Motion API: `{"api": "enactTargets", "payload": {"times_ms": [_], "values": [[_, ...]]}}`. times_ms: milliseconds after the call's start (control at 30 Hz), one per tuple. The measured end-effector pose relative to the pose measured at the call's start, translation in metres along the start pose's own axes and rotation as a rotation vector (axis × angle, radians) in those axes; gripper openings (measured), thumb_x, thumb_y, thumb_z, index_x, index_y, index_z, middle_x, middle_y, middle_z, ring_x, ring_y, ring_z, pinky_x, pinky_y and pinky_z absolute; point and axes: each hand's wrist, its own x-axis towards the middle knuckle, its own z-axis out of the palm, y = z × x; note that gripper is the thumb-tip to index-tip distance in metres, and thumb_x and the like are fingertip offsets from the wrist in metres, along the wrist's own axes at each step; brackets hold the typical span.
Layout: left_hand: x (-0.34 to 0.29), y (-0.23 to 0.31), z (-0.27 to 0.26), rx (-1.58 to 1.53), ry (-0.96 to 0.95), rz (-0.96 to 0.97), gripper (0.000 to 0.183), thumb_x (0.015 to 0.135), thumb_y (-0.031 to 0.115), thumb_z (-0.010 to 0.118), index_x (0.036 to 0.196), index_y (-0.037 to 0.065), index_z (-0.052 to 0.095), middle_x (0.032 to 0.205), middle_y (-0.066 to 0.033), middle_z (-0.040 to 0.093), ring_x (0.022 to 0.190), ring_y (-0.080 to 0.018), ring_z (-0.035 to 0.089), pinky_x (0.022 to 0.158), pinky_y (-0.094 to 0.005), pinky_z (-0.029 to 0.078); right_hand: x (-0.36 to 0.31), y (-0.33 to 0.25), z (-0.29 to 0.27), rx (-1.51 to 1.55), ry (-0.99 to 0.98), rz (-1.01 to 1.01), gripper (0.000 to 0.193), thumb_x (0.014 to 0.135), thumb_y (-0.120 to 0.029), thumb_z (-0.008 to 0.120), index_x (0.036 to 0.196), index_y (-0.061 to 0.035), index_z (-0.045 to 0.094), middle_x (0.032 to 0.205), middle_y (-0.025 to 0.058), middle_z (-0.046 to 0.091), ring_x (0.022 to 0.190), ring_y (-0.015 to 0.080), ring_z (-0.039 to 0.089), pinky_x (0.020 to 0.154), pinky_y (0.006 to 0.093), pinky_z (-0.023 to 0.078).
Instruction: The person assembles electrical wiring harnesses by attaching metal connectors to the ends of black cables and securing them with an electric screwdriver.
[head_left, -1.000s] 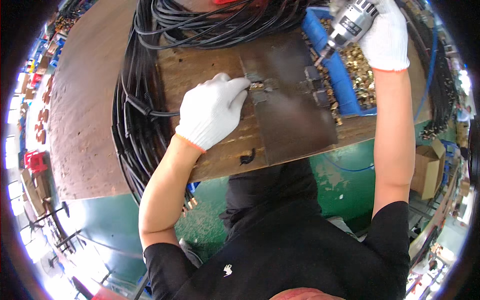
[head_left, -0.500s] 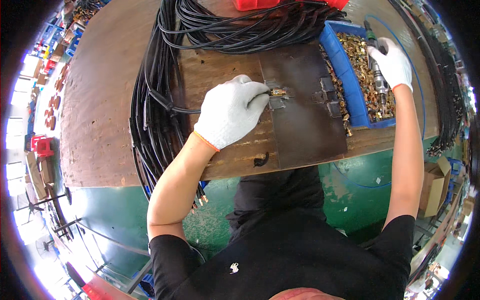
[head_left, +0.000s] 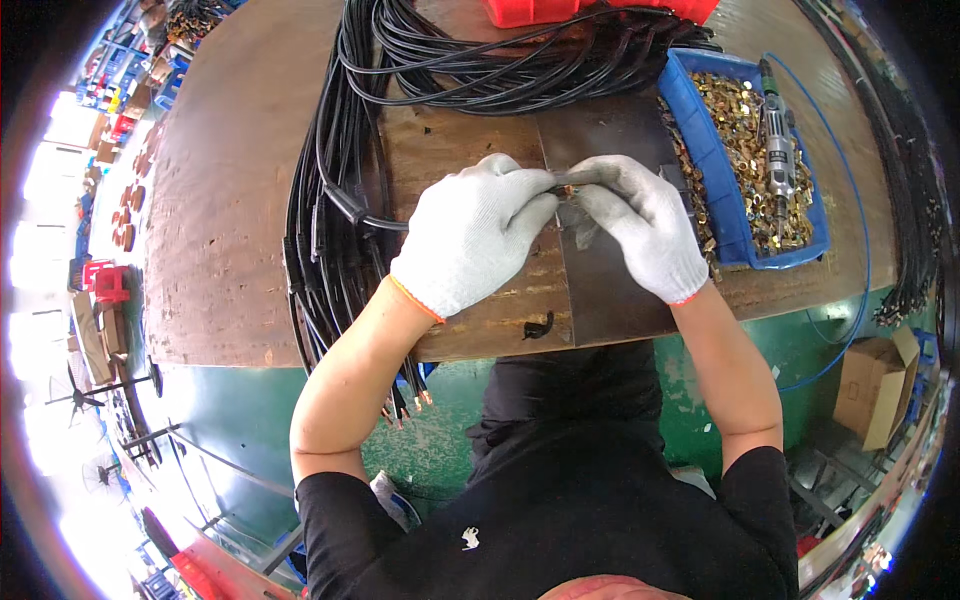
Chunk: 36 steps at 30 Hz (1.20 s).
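My left hand (head_left: 470, 240), in a white knit glove, is closed around a black cable (head_left: 385, 224) near its end. The cable runs off to the left into a thick bundle. My gloved right hand (head_left: 648, 228) meets it fingertip to fingertip, pinching the small copper-coloured cable end (head_left: 567, 190). Fingers hide most of that end, so any fitting on it cannot be made out. Beneath both hands lies a dark flat plate (head_left: 615, 305) on the wooden table. A grey pneumatic screwdriver (head_left: 780, 150) rests untouched on small brass parts (head_left: 730, 110) in a blue bin (head_left: 706, 160).
Black cable coils (head_left: 480, 75) cover the back of the table, with a red container (head_left: 530, 10) behind them. A blue air hose (head_left: 862, 230) loops down the right side. A black scrap (head_left: 538, 325) lies near the front edge. An open cardboard box (head_left: 868, 390) stands below right.
My right hand has let go of the screwdriver and moved left to the cable end. The screwdriver now lies in the bin. My left hand keeps its hold; the whole view has shifted slightly.
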Motion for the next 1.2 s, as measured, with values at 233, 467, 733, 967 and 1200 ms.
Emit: {"api": "enactTargets", "payload": {"times_ms": [233, 467, 733, 967, 1200], "values": [[-0.001, 0.015, -0.007, 0.210, 0.056, 0.150, 0.019, 0.088, 0.013, 0.079, 0.106, 0.009, 0.078, 0.088, -0.0106, 0.070, 0.084, -0.0340, 0.071, 0.074, -0.0440, 0.057, -0.001, -0.009, -0.012, 0.441, -0.047, 0.228, 0.022, 0.108, -0.014, 0.066, 0.123, 0.0015, 0.072, 0.093, 0.0059, 0.075, 0.067, 0.0114, 0.068, 0.058, 0.0286, 0.057], [0.001, 0.002, -0.044, 0.266, 0.115, 0.124, 0.052, 0.079, 0.018, 0.089, 0.129, 0.009, 0.074, 0.126, -0.0135, 0.072, 0.118, -0.0347, 0.067, 0.099, -0.0428, 0.056, 0.009, -0.042, -0.027, 0.351, 0.185, 0.179, 0.025, 0.103, -0.020, 0.070, 0.116, 0.0018, 0.074, 0.084, 0.0071, 0.073, 0.059, 0.0135, 0.067, 0.050, 0.0265, 0.053], [-0.032, -0.067, -0.069, 0.408, 0.042, -0.140, 0.061, 0.081, 0.023, 0.087, 0.138, 0.012, 0.070, 0.142, -0.0115, 0.066, 0.133, -0.0350, 0.060, 0.114, -0.0451, 0.048, 0.024, -0.052, -0.047, 0.550, 0.192, 0.015, 0.021, 0.105, -0.016, 0.069, 0.114, 0.0018, 0.076, 0.083, 0.0098, 0.076, 0.053, 0.0149, 0.067, 0.044, 0.0283, 0.054], [-0.019, -0.065, -0.057, 0.397, 0.163, 0.014, 0.037, 0.083, 0.017, 0.085, 0.119, 0.010, 0.078, 0.118, -0.0109, 0.077, 0.117, -0.0346, 0.069, 0.105, -0.0443, 0.052, 0.008, -0.081, -0.031, 0.440, 0.105, -0.085, 0.021, 0.105, -0.015, 0.068, 0.117, 0.0015, 0.076, 0.084, 0.0076, 0.076, 0.057, 0.0117, 0.068, 0.047, 0.0258, 0.055], [-0.011, -0.028, -0.058, 0.230, 0.087, 0.073, 0.040, 0.080, 0.013, 0.084, 0.119, 0.007, 0.077, 0.114, -0.0155, 0.077, 0.114, -0.0359, 0.070, 0.102, -0.0448, 0.054, -0.009, -0.098, -0.014, 0.192, 0.055, -0.171, 0.019, 0.105, -0.011, 0.070, 0.120, 0.0008, 0.074, 0.093, 0.0068, 0.077, 0.074, 0.0077, 0.071, 0.062, 0.0215, 0.057]]}}
